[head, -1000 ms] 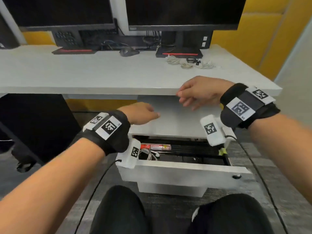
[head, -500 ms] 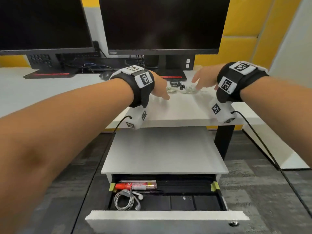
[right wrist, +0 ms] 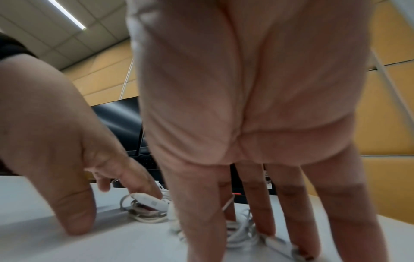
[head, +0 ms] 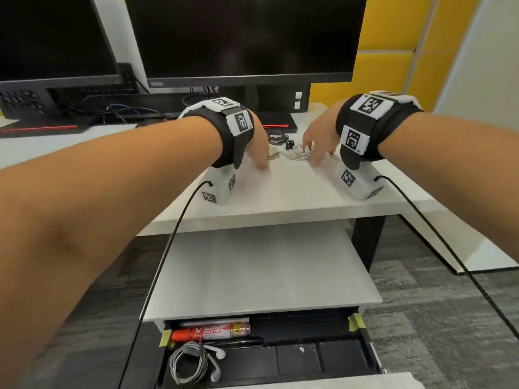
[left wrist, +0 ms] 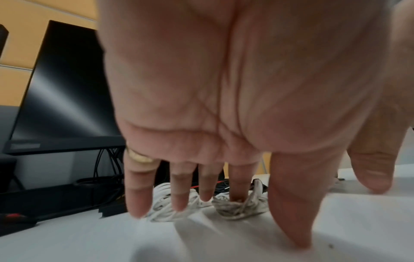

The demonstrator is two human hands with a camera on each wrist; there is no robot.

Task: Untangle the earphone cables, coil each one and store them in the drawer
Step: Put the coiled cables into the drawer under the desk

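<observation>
A tangle of white earphone cables (head: 298, 153) lies on the white desk (head: 280, 197) in front of the monitor, with a black earphone set (head: 278, 137) just behind it. My left hand (head: 259, 161) reaches down with straight, spread fingers. In the left wrist view one fingertip pokes into a small white cable bundle (left wrist: 240, 208). My right hand (head: 317, 153) also has its fingers straight, with their tips pressing on white cable (right wrist: 240, 237). Neither hand grips anything. Below, the open drawer (head: 337, 357) holds one coiled grey-white earphone (head: 191, 363).
A red marker (head: 213, 331) and a black pen lie at the drawer's back left. The cabinet top (head: 261, 273) juts out under the desk edge. Two dark monitors (head: 247, 37) and loose computer cables stand behind the hands. Black wrist-camera leads hang from both wrists.
Both hands rose from above the drawer cabinet to the desk top and came down on the earphone tangle. The view moved closer to the desk.
</observation>
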